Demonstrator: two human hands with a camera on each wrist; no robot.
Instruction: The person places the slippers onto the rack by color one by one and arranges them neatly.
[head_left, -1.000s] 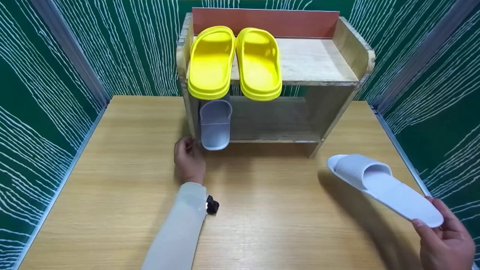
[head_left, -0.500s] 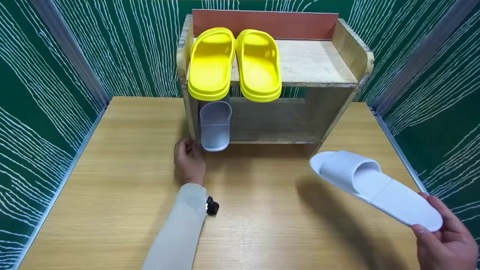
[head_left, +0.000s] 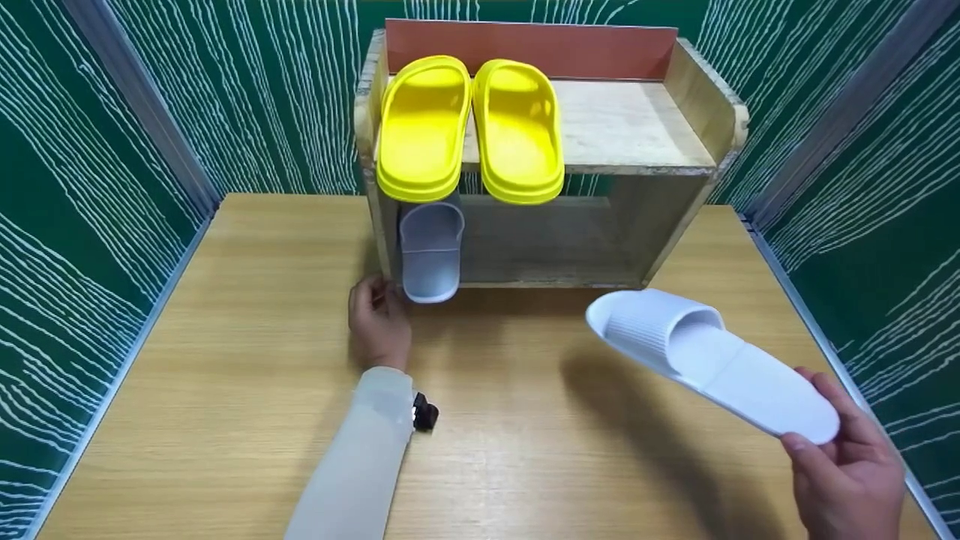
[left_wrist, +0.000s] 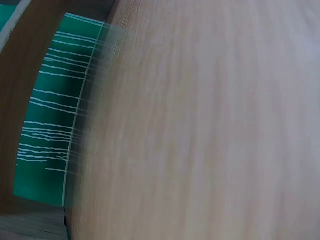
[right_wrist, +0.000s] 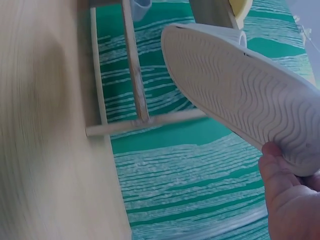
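Note:
My right hand point(head_left: 851, 457) pinches the heel end of a white slipper point(head_left: 765, 379), thumb on one side and fingers on the other. The slipper hangs above the table, toe pointing left toward the shelf; its wavy sole point(right_wrist: 240, 95) faces the right wrist view. Curled fingers of my left hand point(head_left: 380, 322) grip the lower left leg of the wooden shoe rack point(head_left: 637, 124), largely covering it. A matching-style pale slipper point(head_left: 431, 259) sits at the left of the lower shelf. Two yellow slippers point(head_left: 420, 142) stand side by side on the upper shelf, heels over its front edge.
The light wooden table point(head_left: 247, 360) bears the rack near its back edge. Green panels with white lines point(head_left: 75, 172) enclose the left, right and back. A small black device point(head_left: 424, 412) sits at the left wrist.
My right hand has carried the white slipper left and slightly up, closer to the rack's lower right corner. The left hand stays in place.

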